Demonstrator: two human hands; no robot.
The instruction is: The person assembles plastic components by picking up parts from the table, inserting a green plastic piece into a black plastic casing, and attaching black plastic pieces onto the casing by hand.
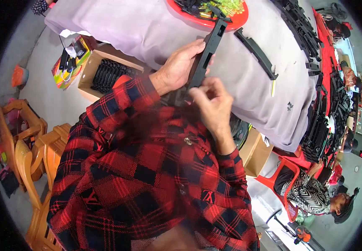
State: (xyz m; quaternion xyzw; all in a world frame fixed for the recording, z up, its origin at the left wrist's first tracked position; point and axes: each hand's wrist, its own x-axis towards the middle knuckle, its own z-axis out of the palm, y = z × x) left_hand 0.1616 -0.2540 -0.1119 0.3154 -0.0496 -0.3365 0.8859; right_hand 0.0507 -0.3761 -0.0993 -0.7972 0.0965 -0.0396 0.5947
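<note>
While the left hand clasps the long black plastic strip mid-length above the counter, the right hand pinches its near end; over-twisting below that grip could snap it.

A long, narrow black plastic strip with a rectangular slot cut through its middle is held above the near edge of the counter, at scene centre. It stands tilted, its far end leaning right toward the red tray, its near end hidden behind fingers.
</note>
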